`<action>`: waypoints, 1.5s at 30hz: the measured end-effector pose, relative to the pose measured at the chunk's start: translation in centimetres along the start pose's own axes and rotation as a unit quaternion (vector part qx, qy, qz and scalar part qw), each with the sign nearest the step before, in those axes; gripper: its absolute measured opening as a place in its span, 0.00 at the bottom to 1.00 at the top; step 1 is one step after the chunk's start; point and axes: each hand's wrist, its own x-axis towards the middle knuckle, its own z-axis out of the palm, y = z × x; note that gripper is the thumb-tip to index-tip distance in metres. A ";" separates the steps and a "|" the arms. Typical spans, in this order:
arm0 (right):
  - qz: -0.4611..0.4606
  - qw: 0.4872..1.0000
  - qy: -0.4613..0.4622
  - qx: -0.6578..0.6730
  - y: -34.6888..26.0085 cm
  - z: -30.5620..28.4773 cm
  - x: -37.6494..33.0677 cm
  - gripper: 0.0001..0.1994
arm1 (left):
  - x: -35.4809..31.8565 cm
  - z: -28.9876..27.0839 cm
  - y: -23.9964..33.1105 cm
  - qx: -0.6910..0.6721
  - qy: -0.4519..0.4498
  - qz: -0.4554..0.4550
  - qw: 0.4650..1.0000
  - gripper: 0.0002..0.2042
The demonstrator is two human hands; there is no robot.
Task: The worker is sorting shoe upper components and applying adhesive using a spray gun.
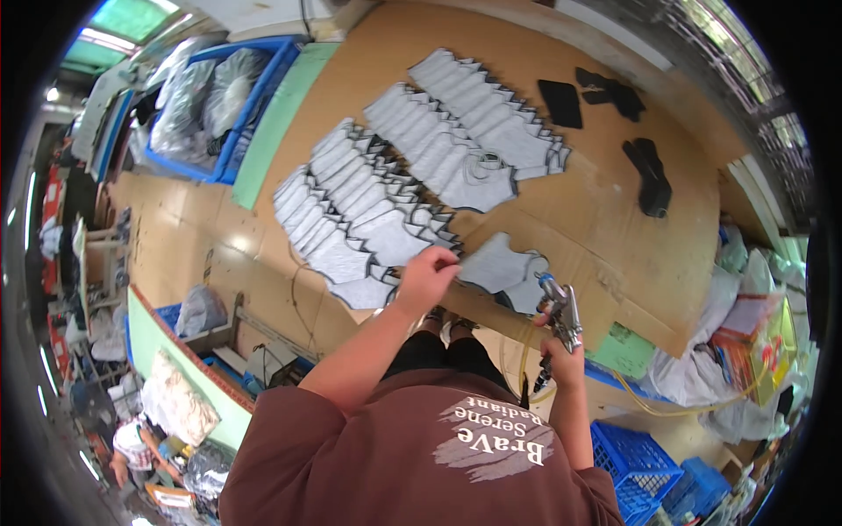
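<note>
My right hand (pixel 561 349) grips a metal spray gun (pixel 567 317) with a blue tip, above the front edge of the cardboard-covered table (pixel 579 254). My left hand (pixel 427 279) is closed in a pinch at the near end of the rows. Its fingertips come close to a loose grey fabric piece (pixel 498 263); whether they hold it is hidden. A second grey piece (pixel 526 291) lies partly under the first, below the gun's nozzle. Overlapping rows of dark-edged grey fabric pieces (pixel 368 206) spread over the table. A thin coiled strand (pixel 484 165) rests on one row.
Black flat pieces (pixel 560 103) lie at the table's far right. A blue crate (pixel 226 167) holds plastic bags at far left. A yellow hose (pixel 653 408) runs to the right. Blue baskets (pixel 633 469) stand near right. A person (pixel 145 449) is at lower left.
</note>
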 end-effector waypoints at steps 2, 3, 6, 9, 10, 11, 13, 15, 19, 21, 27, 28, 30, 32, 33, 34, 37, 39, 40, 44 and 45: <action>0.011 1.000 -0.012 -0.003 -0.2 0.0 0.0 0.22 | -0.6 -5.0 -2.3 -0.066 0.011 -0.119 0.991 0.08; 0.012 1.000 -0.015 -0.001 -0.2 0.1 0.1 0.22 | -1.2 -7.7 -3.5 -0.053 0.036 -0.098 0.993 0.09; 0.003 1.000 -0.023 -0.009 -0.3 0.3 0.3 0.22 | -3.1 -15.0 -6.5 -0.038 0.118 -0.156 0.980 0.09; -0.015 0.999 -0.036 -0.023 -0.3 0.8 0.6 0.20 | -3.7 -18.9 -9.2 -0.012 0.158 -0.165 0.974 0.09; -0.004 0.998 -0.048 -0.038 -0.3 0.9 0.7 0.19 | -3.5 -19.0 -8.6 0.069 0.194 -0.158 0.966 0.07; 0.007 0.997 -0.059 -0.054 -0.3 0.9 0.8 0.18 | -3.2 -18.7 -8.0 0.148 0.228 -0.148 0.951 0.06; 0.009 0.993 -0.092 -0.074 -0.3 0.9 1.0 0.15 | -2.2 -16.9 -7.2 0.237 0.243 -0.020 0.941 0.06; 0.018 0.992 -0.092 -0.089 0.0 1.0 0.9 0.13 | -0.8 -13.6 -5.3 0.278 0.205 0.108 0.932 0.06; 0.043 0.993 -0.085 -0.074 -0.1 1.7 0.6 0.11 | 0.7 -3.0 -2.8 0.211 -0.013 0.244 0.946 0.09; 0.044 0.993 -0.082 -0.075 0.0 2.0 0.6 0.10 | 0.9 1.4 -1.4 0.178 -0.045 0.274 0.944 0.10; 0.012 0.992 -0.061 -0.107 0.3 2.1 0.4 0.09 | 1.7 5.3 -0.8 0.212 -0.059 0.265 0.939 0.15; 0.012 0.993 -0.058 -0.105 0.3 2.1 0.5 0.09 | 1.7 5.4 -0.6 0.212 -0.063 0.266 0.938 0.15; 0.008 0.992 -0.065 -0.110 0.3 2.2 0.6 0.10 | 1.7 5.4 -0.3 0.222 -0.051 0.261 0.938 0.16; 0.016 0.994 -0.060 -0.094 0.2 2.4 0.6 0.10 | 1.8 5.5 -0.4 0.228 -0.053 0.260 0.937 0.17; 0.025 0.995 -0.058 -0.080 0.2 2.5 0.6 0.10 | 1.8 5.5 -0.5 0.233 -0.054 0.257 0.936 0.17; 0.024 0.995 -0.057 -0.078 0.2 2.4 0.6 0.10 | 1.8 5.5 -0.4 0.234 -0.055 0.258 0.936 0.17; 0.022 0.995 -0.059 -0.076 0.1 2.1 0.6 0.10 | 1.8 5.6 -0.3 0.242 -0.055 0.256 0.934 0.16; 0.031 0.996 -0.041 -0.074 0.0 1.9 0.5 0.10 | 1.9 5.7 -0.3 0.247 -0.054 0.250 0.935 0.16; 0.030 0.996 -0.041 -0.075 -0.1 1.8 0.5 0.10 | 1.9 5.7 -0.5 0.246 -0.053 0.250 0.935 0.16; 0.040 0.997 -0.014 -0.060 0.1 0.8 0.5 0.10 | 2.1 5.7 -0.6 0.261 -0.079 0.232 0.934 0.14; 0.021 0.998 0.000 -0.055 0.2 0.6 0.5 0.10 | 2.1 5.7 -0.5 0.263 -0.082 0.231 0.933 0.14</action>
